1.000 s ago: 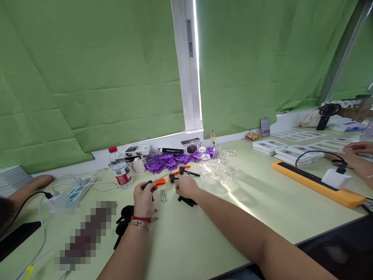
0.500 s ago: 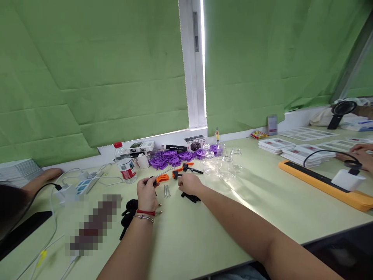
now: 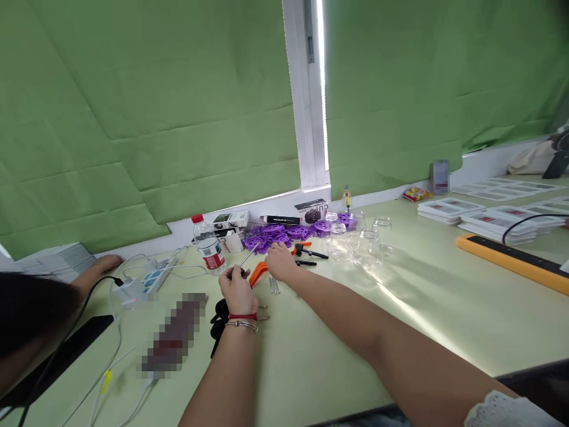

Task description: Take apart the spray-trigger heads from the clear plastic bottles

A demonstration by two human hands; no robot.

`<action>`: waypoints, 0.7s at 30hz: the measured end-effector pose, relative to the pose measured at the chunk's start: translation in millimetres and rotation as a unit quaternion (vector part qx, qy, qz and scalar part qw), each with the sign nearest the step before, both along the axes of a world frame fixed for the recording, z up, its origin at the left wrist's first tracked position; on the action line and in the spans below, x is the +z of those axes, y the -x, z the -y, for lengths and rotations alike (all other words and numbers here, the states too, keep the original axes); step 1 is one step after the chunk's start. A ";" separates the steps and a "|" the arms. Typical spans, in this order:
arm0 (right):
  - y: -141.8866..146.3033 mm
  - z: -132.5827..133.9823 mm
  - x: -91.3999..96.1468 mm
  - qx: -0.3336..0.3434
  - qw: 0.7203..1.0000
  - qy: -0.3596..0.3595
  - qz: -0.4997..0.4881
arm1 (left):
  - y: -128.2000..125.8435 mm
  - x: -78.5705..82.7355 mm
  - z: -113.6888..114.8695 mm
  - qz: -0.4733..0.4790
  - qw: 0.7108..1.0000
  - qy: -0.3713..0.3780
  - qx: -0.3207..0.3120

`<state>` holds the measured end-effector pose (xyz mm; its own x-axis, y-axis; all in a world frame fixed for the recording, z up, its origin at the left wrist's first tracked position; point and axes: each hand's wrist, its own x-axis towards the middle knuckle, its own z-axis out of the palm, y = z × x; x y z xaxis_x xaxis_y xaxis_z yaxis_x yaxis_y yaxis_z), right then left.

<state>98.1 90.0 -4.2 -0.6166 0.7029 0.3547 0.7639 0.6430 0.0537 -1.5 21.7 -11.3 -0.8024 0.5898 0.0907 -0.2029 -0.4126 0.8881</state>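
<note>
My left hand [image 3: 237, 290] is closed round a thin metal rod with a black grip [image 3: 246, 259] that sticks up and away from me. An orange plastic piece [image 3: 258, 272] lies just right of that hand. My right hand [image 3: 280, 262] reaches forward with fingers curled down over the table beside the purple plastic wheels [image 3: 275, 233]; what it grips, if anything, is hidden. Short metal pins [image 3: 274, 285] lie between my two hands. Black parts [image 3: 219, 314] sit under my left wrist, which wears a red band and a bangle.
A water bottle [image 3: 208, 245] stands left of the wheels. Clear glass jars [image 3: 361, 238] stand to the right. A white power strip with cables [image 3: 143, 280] lies at left beside another person's hand [image 3: 98, 267]. An orange bar [image 3: 511, 260] and stacked white cards [image 3: 462, 210] lie far right.
The view has swung left and upward. My right hand has moved forward from the black part toward the purple wheels. The rod in my left hand now points up and away.
</note>
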 end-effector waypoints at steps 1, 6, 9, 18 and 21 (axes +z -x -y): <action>3.1 -2.0 -2.4 0.000 1.000 0.004 0.004 | 0.9 0.3 -0.1 0.001 1.000 0.002 0.006; 8.4 -7.2 -15.6 -0.012 0.999 0.028 0.021 | 0.8 2.0 -0.6 0.026 1.000 0.003 0.016; 8.0 -7.9 -18.0 -0.020 0.998 0.043 0.037 | -0.7 2.8 -0.3 0.034 0.999 -0.001 0.015; 6.6 -1.2 -10.6 -0.030 0.998 0.055 0.023 | -1.0 1.3 -0.3 0.036 0.999 0.003 0.010; 6.4 0.6 -11.6 -0.024 0.998 0.050 0.015 | -1.2 0.1 -1.0 0.033 0.999 0.001 0.011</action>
